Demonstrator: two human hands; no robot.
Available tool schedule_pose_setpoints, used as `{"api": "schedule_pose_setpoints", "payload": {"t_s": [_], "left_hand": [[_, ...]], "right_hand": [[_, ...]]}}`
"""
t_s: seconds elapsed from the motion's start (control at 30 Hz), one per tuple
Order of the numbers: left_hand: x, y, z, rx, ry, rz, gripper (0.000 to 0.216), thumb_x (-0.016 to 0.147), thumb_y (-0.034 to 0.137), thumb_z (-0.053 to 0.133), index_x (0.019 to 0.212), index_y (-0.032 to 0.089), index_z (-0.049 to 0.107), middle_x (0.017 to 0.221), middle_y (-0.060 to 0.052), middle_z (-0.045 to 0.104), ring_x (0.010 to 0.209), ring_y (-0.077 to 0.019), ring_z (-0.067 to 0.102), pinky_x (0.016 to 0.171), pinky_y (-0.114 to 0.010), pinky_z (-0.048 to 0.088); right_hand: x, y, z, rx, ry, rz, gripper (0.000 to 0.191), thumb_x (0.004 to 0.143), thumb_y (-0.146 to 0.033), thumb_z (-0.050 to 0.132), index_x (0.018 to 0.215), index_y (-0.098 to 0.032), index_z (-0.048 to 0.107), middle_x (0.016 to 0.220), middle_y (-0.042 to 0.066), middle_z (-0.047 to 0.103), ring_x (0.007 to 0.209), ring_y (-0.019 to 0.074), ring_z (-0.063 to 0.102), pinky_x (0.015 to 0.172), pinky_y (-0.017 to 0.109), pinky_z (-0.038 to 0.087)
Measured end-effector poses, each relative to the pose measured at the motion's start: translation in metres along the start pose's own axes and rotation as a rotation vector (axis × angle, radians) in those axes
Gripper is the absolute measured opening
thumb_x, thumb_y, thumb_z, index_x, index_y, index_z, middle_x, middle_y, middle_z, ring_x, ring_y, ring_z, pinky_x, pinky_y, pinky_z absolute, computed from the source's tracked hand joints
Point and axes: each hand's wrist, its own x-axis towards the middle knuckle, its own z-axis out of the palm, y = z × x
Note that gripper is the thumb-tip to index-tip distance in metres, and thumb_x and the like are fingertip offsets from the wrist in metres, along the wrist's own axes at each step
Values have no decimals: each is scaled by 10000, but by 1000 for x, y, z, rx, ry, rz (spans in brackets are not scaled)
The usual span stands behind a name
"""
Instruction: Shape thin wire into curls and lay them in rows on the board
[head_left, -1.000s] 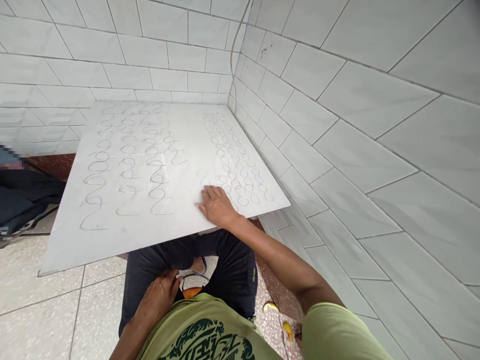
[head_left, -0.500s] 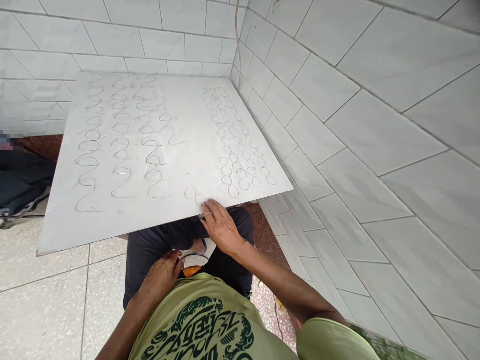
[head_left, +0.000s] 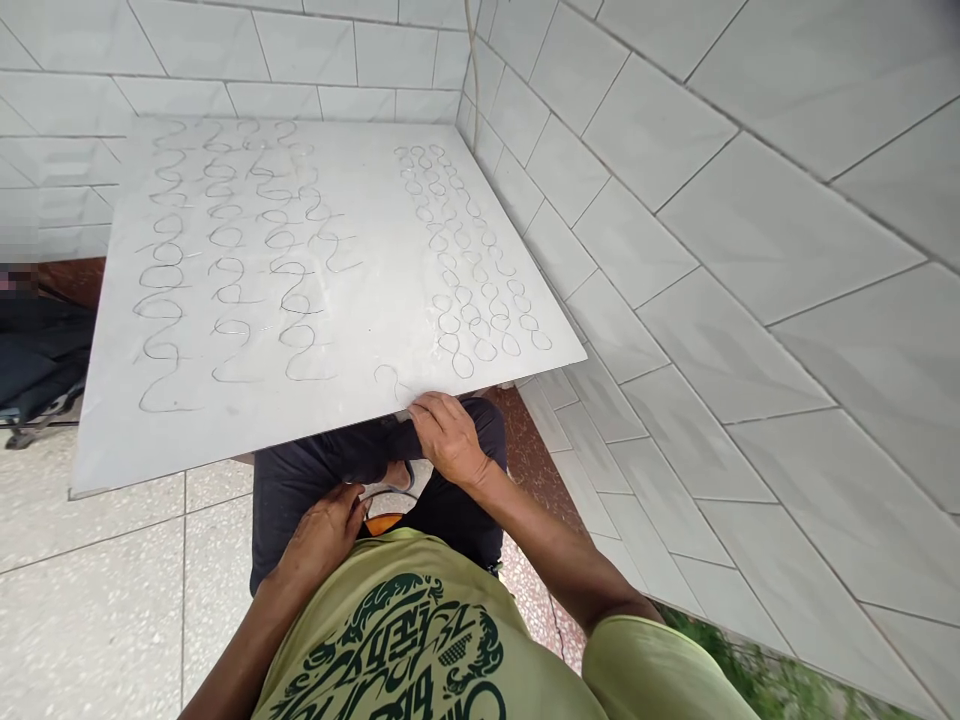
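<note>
A thin dark curved wire lies on the front part of the white board. Its near end meets the fingertips of my right hand. That hand is closed at the board's front edge, fingers together and bent over the rim, the thumb hidden below. My left hand rests in my lap by the waist, below the board, its fingers curled together; whatever they may hold is hidden. Rows of similar S-shaped and looped wires cover the left half of the board. Smaller figure-eight shapes stand in slanting rows on the right.
Tiled walls meet behind and to the right of the board. A cable hangs down the corner. At the left, a black bag or folded cloth sits above the speckled floor.
The wire by my right hand was a loop with a crossing tail; now it is an open curve. My right fingers have bent inward more. The whole view has shifted slightly.
</note>
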Motion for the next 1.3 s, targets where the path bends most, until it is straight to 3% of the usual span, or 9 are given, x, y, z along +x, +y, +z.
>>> {"api": "schedule_pose_setpoints", "payload": {"t_s": [0.13,0.27,0.43,0.7,0.8,0.97,1.13,1.3], "left_hand": [[4,10,-14,-212,117,12,369,1014,438,485,1209,194,682,1207,-110,739,1089,-252,699,981,-366,520],[13,41,-37,-569,188,-69,441,966,533,586,1232,193,677,1068,-68,759,902,-207,720,804,-315,578],[23,79,-58,-888,238,-40,504,905,506,706,1294,187,666,1148,-81,732,852,-182,702,739,-314,594],[25,84,-59,-1066,297,-43,280,890,396,763,1086,199,796,938,-56,766,752,-148,662,695,-279,558],[25,80,-57,-1111,300,-86,278,880,393,775,1075,196,803,879,-48,756,742,-147,658,705,-282,551],[27,78,-56,-1212,281,-129,292,861,373,799,1080,181,807,946,-72,762,729,-128,648,696,-266,523],[27,80,-59,-1313,274,-157,272,840,343,822,1052,172,815,866,-39,713,667,-94,599,635,-235,476],[25,79,-61,-1281,280,-176,262,860,367,802,1031,170,815,779,-8,644,607,-79,559,553,-220,419]], "right_hand": [[2,-24,-18,281,105,254,239,1047,-291,494,1079,-220,720,1090,117,734,1058,245,681,1013,412,546],[6,-47,-25,833,204,617,124,973,-352,616,951,-245,675,829,39,724,780,198,711,774,343,601],[7,-58,-12,1266,173,797,170,852,-363,748,853,-211,672,733,5,703,589,134,648,572,258,525],[0,-67,-2,1422,176,835,258,798,-387,828,852,-177,688,725,-5,702,524,112,621,506,240,485],[-2,-69,-1,1478,157,852,274,789,-396,840,858,-184,682,729,-6,712,513,112,618,500,242,488],[-10,-70,3,1477,123,839,261,822,-400,822,868,-182,686,693,-5,713,516,112,619,496,227,485],[-20,-76,5,1485,110,815,226,847,-379,808,859,-185,693,781,14,733,561,120,643,501,234,504],[-28,-71,1,1475,-18,734,213,917,-399,738,901,-193,688,824,27,730,618,136,664,545,253,539]]}}
